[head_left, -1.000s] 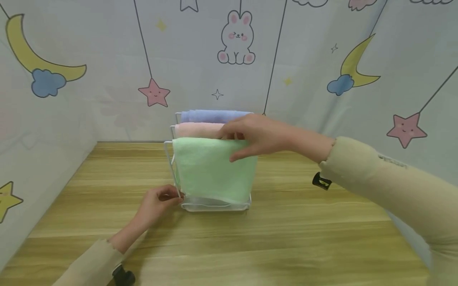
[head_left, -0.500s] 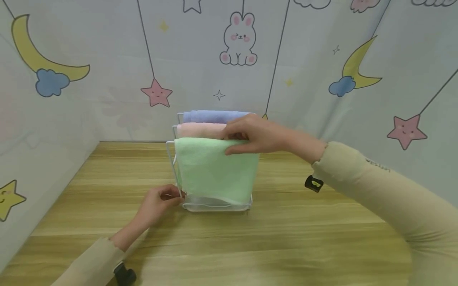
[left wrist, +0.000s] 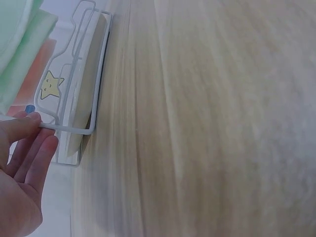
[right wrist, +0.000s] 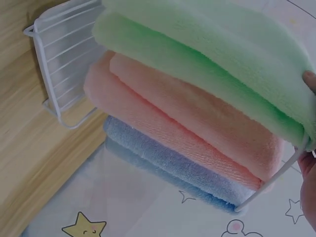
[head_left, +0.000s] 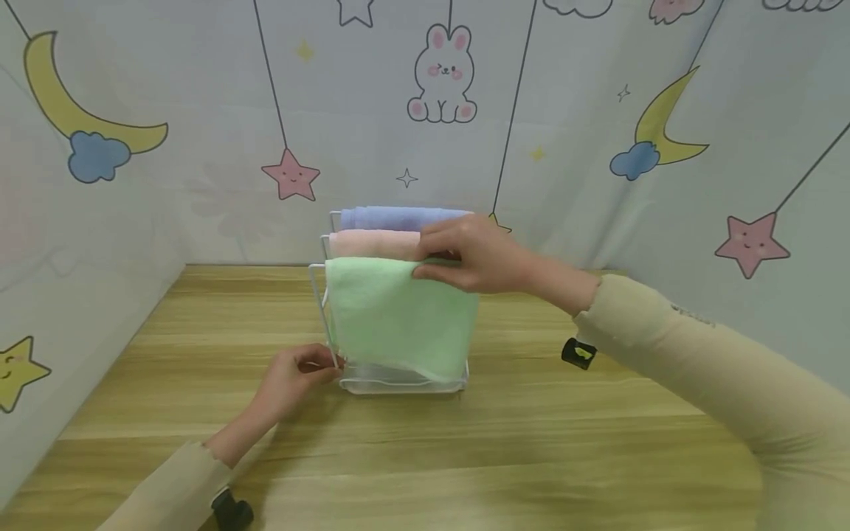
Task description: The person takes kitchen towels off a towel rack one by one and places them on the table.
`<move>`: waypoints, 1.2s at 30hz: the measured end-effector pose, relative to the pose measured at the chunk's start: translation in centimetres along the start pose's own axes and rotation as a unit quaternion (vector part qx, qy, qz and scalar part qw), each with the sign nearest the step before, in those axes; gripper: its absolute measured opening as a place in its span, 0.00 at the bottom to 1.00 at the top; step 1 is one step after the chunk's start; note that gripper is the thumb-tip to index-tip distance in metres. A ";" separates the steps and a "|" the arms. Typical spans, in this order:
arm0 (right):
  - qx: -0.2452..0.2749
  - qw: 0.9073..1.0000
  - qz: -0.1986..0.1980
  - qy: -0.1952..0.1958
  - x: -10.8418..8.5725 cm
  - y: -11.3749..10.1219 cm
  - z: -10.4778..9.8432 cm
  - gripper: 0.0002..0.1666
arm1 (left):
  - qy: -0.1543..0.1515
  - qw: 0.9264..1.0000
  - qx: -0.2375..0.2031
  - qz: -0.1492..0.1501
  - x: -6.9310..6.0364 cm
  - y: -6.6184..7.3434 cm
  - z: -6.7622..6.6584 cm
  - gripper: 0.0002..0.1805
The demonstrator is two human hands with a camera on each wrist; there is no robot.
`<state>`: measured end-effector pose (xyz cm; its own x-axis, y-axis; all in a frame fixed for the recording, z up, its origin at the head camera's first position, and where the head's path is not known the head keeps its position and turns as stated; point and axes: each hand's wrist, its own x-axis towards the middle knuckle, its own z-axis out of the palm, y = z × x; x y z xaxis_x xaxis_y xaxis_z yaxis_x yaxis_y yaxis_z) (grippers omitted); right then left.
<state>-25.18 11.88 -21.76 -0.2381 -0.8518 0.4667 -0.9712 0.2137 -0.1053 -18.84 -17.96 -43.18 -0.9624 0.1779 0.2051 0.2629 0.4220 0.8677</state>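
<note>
Nearest are the pale left sleeve (head_left: 169, 490), cut off by the lower edge of the head view, and the right sleeve (head_left: 690, 369), running out at the right; a small black device (head_left: 231, 510) sits under the left cuff, cropped at the bottom, and another (head_left: 578, 353) under the right. On the wooden table (head_left: 544, 450), the left hand (head_left: 285, 380) pinches the white wire of the rack (left wrist: 74, 130) at its lower left corner, thumb against fingers; in the left wrist view this hand is cropped at the left. The rack stands upright, with a shallow tray (head_left: 385, 375) at its foot, largely covered by the wire and the green towel (head_left: 392, 317). That towel hangs folded over the front rail, its top edge between the thumb and curled fingers of the right hand (head_left: 488, 254): thumb on the near face, fingertips behind and hidden. Whether they also touch the rail cannot be told, and the right wrist view shows only slivers of this hand. Just behind hangs the pink towel (head_left: 375, 243), then the blue towel (head_left: 392, 217), both mostly hidden in the head view, their right ends behind the hand. Farthest is the printed backdrop (head_left: 365, 110), with one star partly covered by the hand.
</note>
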 end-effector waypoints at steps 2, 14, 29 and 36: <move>-0.012 1.000 0.000 0.003 0.0 -0.2 -0.1 0.09 | 0.001 1.000 0.001 0.003 0.1 0.1 0.0 0.03; -0.003 0.999 0.022 -0.040 0.7 -0.8 -0.9 0.04 | -0.005 1.000 0.004 -0.017 -0.2 -0.2 -0.1 0.04; 0.010 0.996 0.034 -0.079 1.4 -1.1 -2.1 0.10 | 0.000 1.000 0.010 -0.005 -0.2 0.0 -0.1 0.04; -0.002 0.996 0.051 -0.079 2.3 -1.9 -4.3 0.11 | 0.003 1.000 0.006 0.011 -0.1 0.2 0.0 0.04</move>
<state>-23.83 11.52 -16.69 -0.3341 -0.8902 0.3097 -0.9420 0.3046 -0.1409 -18.66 -17.95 -43.03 -0.9569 0.1817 0.2268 0.2847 0.4295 0.8570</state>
